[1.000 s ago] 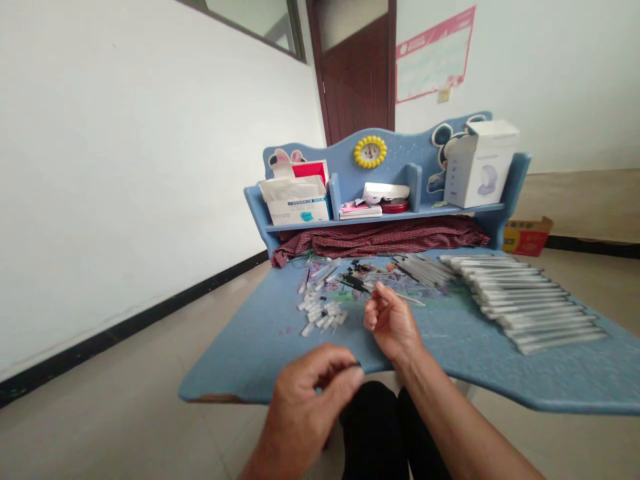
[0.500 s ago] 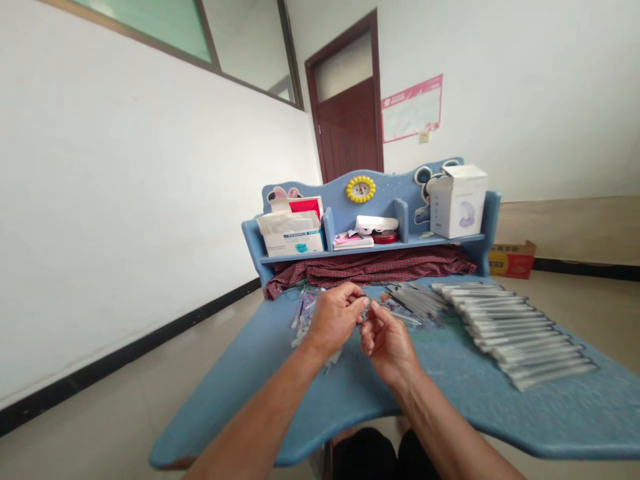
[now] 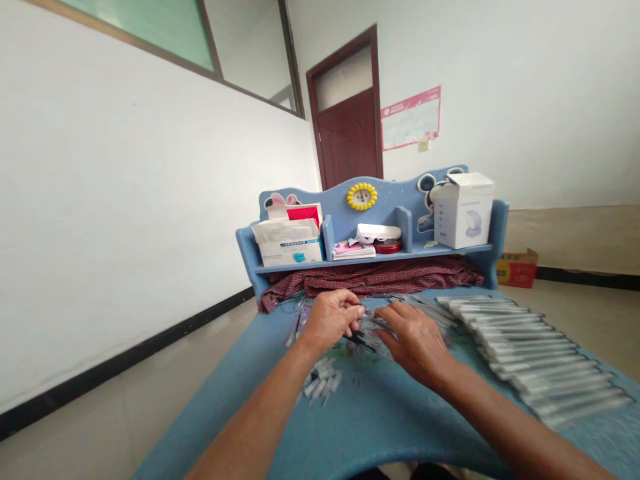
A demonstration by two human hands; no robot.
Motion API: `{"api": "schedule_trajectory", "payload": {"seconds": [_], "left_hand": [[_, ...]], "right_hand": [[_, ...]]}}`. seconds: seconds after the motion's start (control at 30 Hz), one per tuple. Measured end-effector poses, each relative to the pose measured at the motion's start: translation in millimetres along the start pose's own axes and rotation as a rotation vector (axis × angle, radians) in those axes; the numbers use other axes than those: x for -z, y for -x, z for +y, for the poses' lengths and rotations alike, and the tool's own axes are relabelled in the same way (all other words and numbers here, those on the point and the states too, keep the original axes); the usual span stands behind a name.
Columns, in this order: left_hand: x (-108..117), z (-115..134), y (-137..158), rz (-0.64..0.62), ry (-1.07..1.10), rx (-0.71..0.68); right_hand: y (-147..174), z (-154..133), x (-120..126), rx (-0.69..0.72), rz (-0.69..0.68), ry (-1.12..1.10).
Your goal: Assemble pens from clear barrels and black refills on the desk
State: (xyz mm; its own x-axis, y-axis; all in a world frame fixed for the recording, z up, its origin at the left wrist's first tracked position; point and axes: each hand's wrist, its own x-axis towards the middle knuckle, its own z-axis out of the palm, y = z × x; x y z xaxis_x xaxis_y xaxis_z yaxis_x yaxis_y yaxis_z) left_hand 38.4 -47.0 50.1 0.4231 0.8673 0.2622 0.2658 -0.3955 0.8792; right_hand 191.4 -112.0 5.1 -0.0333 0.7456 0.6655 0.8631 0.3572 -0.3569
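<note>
My left hand (image 3: 331, 321) is closed in a pinch near the middle of the blue table (image 3: 380, 413). Something small and dark shows at its fingertips, too blurred to name. Just to the right, my right hand (image 3: 416, 337) is palm down with thumb and fingers apart, over loose thin parts. Black thin pieces (image 3: 361, 341) lie between the hands. Grey translucent tubes (image 3: 440, 312) stick out behind my right hand, which partly hides them. Short whitish pieces (image 3: 323, 381) form a small heap below my left wrist. A long row of pen-like sticks (image 3: 530, 357) lies at the right.
A blue shelf (image 3: 280, 268) rises at the table's back, holding a mask box (image 3: 293, 250), a red round case (image 3: 388, 247) and a white box (image 3: 465, 212). Checked cloth (image 3: 370, 277) is bunched beneath it. A carton (image 3: 517, 269) stands on the floor behind.
My right hand has moved away from my left fingertips to the right, turned palm down and opened. My left hand keeps its pinch. The camera view has shifted slightly.
</note>
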Motion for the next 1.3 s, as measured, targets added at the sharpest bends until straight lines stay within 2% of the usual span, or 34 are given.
{"api": "schedule_trajectory", "payload": {"seconds": [0.1, 0.2, 0.4, 0.6, 0.9, 1.3], "left_hand": [[-4.0, -8.4, -2.9, -0.019, 0.014, 0.005], [-2.8, -18.0, -2.9, -0.020, 0.053, 0.014], [5.2, -35.6, 0.5, -0.043, 0.127, 0.084], [1.9, -39.6, 1.6, -0.098, 0.107, 0.133], [-6.0, -40.0, 1.5, -0.144, 0.076, 0.169], [-8.2, -40.3, 4.9, -0.204, 0.070, 0.181]], "right_hand": [[-6.7, 13.3, -7.4, -0.004, -0.193, 0.102], [-7.7, 24.4, -11.1, -0.006, -0.259, 0.077], [-6.3, 41.5, -10.9, 0.030, -0.275, -0.053], [1.7, 42.3, -21.4, 0.064, -0.289, -0.108], [9.9, 46.2, -18.2, 0.100, -0.349, 0.002], [13.0, 44.4, -13.1, 0.108, -0.372, 0.020]]}}
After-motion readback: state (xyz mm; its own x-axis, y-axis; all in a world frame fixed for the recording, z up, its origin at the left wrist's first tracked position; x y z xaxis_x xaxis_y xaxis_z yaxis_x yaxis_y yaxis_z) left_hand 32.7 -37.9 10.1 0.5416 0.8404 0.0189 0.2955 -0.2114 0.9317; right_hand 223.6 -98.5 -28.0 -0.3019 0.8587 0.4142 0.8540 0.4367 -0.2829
